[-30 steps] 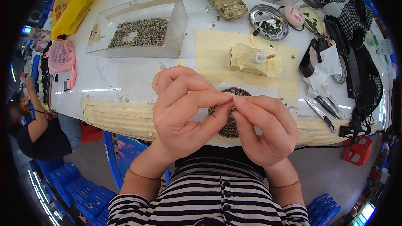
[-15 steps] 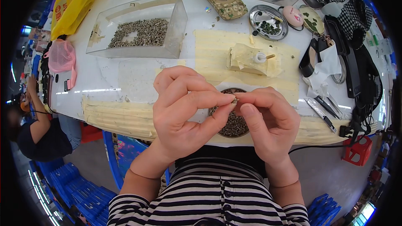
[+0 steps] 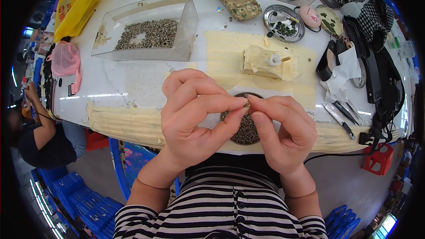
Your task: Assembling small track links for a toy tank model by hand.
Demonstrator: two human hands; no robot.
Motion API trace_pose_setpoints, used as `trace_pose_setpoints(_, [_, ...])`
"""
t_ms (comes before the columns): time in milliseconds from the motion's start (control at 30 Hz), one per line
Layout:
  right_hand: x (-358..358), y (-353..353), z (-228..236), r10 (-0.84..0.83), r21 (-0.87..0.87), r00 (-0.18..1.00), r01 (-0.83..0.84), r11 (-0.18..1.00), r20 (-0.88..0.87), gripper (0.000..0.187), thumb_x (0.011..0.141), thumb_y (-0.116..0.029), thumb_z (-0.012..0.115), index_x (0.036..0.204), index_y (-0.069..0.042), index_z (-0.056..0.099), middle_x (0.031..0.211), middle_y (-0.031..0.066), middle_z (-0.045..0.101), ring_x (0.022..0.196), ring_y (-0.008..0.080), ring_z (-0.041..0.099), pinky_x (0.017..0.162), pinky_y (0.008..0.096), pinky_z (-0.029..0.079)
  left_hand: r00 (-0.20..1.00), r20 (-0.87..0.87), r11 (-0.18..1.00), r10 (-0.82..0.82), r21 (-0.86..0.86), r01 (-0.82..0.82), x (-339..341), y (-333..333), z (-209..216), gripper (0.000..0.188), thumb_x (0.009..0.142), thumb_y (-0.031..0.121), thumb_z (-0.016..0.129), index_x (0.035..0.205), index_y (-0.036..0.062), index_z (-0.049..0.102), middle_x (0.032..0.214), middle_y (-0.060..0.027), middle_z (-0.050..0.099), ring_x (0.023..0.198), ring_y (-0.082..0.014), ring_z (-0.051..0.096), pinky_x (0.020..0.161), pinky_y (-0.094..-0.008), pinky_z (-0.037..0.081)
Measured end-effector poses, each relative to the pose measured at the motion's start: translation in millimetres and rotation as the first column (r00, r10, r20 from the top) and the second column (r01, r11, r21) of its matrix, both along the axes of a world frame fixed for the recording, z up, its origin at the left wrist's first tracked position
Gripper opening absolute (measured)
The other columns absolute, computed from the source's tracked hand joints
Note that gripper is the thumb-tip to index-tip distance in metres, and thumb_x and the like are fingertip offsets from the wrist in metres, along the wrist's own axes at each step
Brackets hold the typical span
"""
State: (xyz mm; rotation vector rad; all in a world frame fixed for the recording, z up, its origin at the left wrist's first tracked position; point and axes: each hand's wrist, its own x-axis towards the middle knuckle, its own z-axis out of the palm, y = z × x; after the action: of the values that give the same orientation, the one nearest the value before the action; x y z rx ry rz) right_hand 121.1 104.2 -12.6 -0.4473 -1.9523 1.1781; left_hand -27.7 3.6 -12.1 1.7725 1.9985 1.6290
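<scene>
Between its thumb and forefinger my left hand [image 3: 190,117] pinches a tiny greyish piece [image 3: 247,105], too small to name. My right hand [image 3: 285,128] is closed in a pinch beside it, its fingertips meeting that same piece. Both hands hover over a round dish [image 3: 246,143] filled with small dark, speckled pieces, which they partly cover. Beyond my hands stands a tape-covered block [image 3: 259,63] with a small white pot [image 3: 275,60] and a thin stick in it.
A clear box [image 3: 188,31] of small grey pieces stands far left. A round metal tray [image 3: 283,23] with green bits lies far right, near a camouflage-patterned case [image 3: 236,0]. Tweezers and a cutter knife [image 3: 338,121] lie at right. A co-worker [image 3: 44,137] sits at left.
My right fingertips have shifted slightly inward and up against the piece. My left hand has barely moved. The co-worker's arm at left has changed position.
</scene>
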Motion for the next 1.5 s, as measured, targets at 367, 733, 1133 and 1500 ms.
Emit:
trace_pose_setpoints(367, [1.9, -3.5, 0.8, 0.096, -0.501, 0.992, -0.123, 0.857, -0.079, 0.017, 0.088, 0.003, 0.067, 0.105, 0.005, 0.072, 0.092, 0.0115, 0.069, 0.080, 0.0134, 0.064, 0.071, 0.0234, 0.051, 1.000, -0.009, 1.000, -0.026, 0.009, 0.026, -1.0, -0.2, 0.0, 0.024, 0.067, -0.003, 0.079, 0.088, 0.0061, 0.073, 0.086, -0.0036, 0.063, 0.092, -0.0243, 0.050, 0.085, -0.0370, 0.042])
trace_pose_setpoints(733, [1.9, -1.6, -3.2, 0.013, -0.220, 0.997, -0.029, 0.975, -0.071, 0.021, 0.083, 0.005, 0.071, 0.104, 0.002, 0.073, 0.089, 0.0119, 0.069, 0.074, 0.0165, 0.066, 0.066, 0.0253, 0.052, 1.000, -0.023, 1.000, -0.005, 0.001, 0.005, 0.3, 0.6, -0.1, 0.025, 0.066, -0.004, 0.078, 0.088, 0.0061, 0.073, 0.086, -0.0034, 0.063, 0.092, -0.0239, 0.050, 0.085, -0.0367, 0.041])
trace_pose_setpoints(1133, [-0.5, -1.2, -3.0, 0.018, -0.163, 0.999, -0.023, 0.986, -0.032, 0.021, 0.082, 0.004, 0.072, 0.103, 0.002, 0.074, 0.087, 0.0125, 0.070, 0.074, 0.0182, 0.067, 0.065, 0.0262, 0.052, 1.000, -0.002, 1.000, -0.016, 0.022, 0.016, -0.1, 1.1, -2.5, 0.025, 0.066, -0.005, 0.078, 0.088, 0.0058, 0.073, 0.086, -0.0035, 0.062, 0.092, -0.0240, 0.050, 0.083, -0.0361, 0.042])
trace_pose_setpoints(1500, [1.0, -2.4, -4.0, 0.030, -0.282, 0.998, -0.042, 0.958, -0.049, 0.018, 0.085, 0.003, 0.069, 0.103, 0.003, 0.073, 0.087, 0.0120, 0.069, 0.072, 0.0159, 0.065, 0.064, 0.0253, 0.052, 1.000, -0.023, 1.000, -0.020, 0.012, 0.020, -0.4, 0.8, -1.3, 0.024, 0.067, -0.004, 0.078, 0.089, 0.0061, 0.073, 0.086, -0.0036, 0.063, 0.092, -0.0239, 0.050, 0.084, -0.0370, 0.042])
